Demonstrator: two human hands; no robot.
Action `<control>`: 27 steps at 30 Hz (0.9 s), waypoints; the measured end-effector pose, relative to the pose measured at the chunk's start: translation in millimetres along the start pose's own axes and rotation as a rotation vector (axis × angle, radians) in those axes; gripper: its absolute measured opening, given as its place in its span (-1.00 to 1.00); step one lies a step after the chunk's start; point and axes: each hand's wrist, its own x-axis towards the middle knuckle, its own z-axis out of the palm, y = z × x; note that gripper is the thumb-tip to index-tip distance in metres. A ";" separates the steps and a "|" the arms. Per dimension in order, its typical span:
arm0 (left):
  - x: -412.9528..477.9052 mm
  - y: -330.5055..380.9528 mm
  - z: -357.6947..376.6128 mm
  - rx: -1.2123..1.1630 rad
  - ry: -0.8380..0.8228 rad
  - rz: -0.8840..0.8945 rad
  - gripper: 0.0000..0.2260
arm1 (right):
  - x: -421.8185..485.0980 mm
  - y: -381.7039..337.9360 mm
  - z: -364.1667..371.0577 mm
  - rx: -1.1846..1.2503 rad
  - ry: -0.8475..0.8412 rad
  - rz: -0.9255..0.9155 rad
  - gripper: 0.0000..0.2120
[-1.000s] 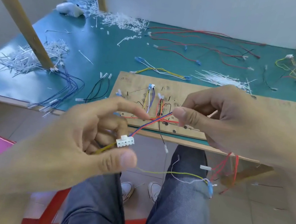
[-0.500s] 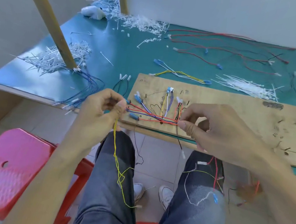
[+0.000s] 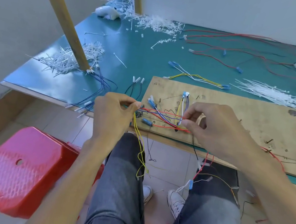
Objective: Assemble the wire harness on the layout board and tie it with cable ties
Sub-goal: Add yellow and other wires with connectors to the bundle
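The wire harness [image 3: 162,116] lies at the near-left end of the layout board [image 3: 238,115], a loose fan of red, blue, yellow and white strands stretched between the two hands. The left hand [image 3: 112,114] pinches one end of the strands between thumb and forefinger just off the board's left edge, its other fingers curled. From that pinch a pair of yellow wires [image 3: 138,143] hangs down over the person's lap. The right hand [image 3: 215,129] pinches the strands between thumb and forefinger where they gather over the board, with its remaining fingers loosely bent.

Small blue connectors [image 3: 151,103] sit on the board beside the left pinch.

These wires look thin, light and limp, so they will likely sag and spring apart unless kept lightly taut. The safest hold seems to be on the bundled insulation, close to the spot to be tied. Tugging at the connector crimps could pull them loose.

No tie is around the bundle yet, as far as can be seen.

A heap of white cable ties [image 3: 267,92] lies on the green bench [image 3: 142,53] just beyond the board, within reach of the right hand.

Hand-drawn lines and small numerals mark the board. A "15" seems to stand near its far-left corner; the rest is too small to read. No brand shows.

Farther out lie loose red wires [image 3: 248,50], white tie offcuts [image 3: 156,24] and a red stool [image 3: 20,165] on the floor.
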 end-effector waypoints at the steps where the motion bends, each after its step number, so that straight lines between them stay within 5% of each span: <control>1: -1.7 0.8 0.8 0.059 0.019 0.037 -0.89 | -0.6 0.9 1.4 -0.001 0.008 0.003 -0.90; 27: -0.5 10.1 5.7 0.305 -0.049 0.193 -0.92 | -57.4 24.7 -14.7 -0.075 -0.029 0.209 -0.85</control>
